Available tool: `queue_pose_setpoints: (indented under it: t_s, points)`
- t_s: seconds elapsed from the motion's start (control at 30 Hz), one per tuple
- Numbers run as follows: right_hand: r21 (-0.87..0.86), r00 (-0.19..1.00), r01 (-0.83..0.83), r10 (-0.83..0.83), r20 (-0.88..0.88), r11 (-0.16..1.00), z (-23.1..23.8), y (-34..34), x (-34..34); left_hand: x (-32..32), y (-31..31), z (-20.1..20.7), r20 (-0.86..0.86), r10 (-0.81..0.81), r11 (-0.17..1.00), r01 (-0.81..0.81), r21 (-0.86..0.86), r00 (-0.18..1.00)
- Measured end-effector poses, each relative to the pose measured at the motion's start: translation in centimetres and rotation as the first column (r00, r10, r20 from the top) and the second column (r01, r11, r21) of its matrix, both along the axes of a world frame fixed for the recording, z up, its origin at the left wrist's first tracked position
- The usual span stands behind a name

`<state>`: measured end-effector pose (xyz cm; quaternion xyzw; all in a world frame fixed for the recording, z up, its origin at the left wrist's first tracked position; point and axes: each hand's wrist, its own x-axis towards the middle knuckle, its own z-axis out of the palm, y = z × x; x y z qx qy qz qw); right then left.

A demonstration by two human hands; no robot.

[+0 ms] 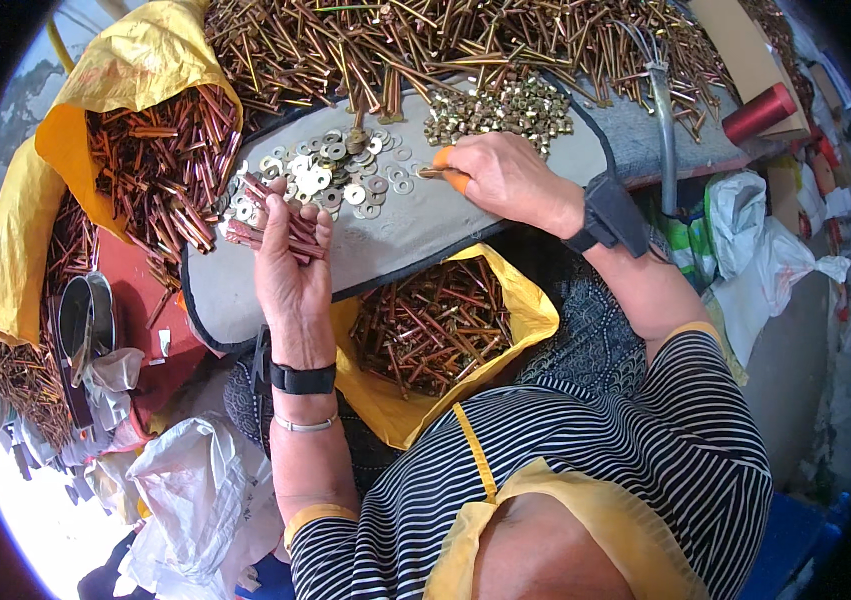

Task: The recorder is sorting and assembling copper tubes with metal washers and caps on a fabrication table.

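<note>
Head view: left hand (290, 280) curled around several reddish metal rods (248, 233) above the grey mat (245, 295); right hand (507, 180) pinching a small metal piece (428, 173), type unclear; many washers (355, 193) and nuts (495, 115) remain loose, finished count indeterminable.

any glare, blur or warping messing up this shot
Head view: a burnt-out white patch sits at lower left, beyond the white plastic bag; some washers by the left hand glare; detail softens toward the right rim; the fisheye makes the picture round, with black corners.
</note>
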<state>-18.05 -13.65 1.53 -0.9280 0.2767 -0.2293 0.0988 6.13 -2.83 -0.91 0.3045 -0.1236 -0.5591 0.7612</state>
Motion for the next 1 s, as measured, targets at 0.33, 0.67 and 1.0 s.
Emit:
queue_pose_setpoints:
  t_s: [0.33, 0.67, 1.0]
  points:
    - [-0.027, 0.808, -0.150, 0.107, -0.580, 0.988, 4.6, -1.5, 3.0, -2.7, 0.5, 2.3, -0.029, -0.062, 0.990, 0.066, 0.126, 0.998]
    - [0.114, 0.958, 0.023, 0.010, -0.287, 0.993, 3.9, -1.1, 0.4, -1.0, 1.2, 0.6, -0.069, -0.040, 0.995, 0.047, 0.091, 0.997]
    - [-0.074, 0.928, -0.131, 0.097, -0.359, 0.989, 3.0, -1.4, 2.2, -1.0, 0.6, 0.2, -0.143, 0.039, 0.997, -0.029, 0.069, 0.989]
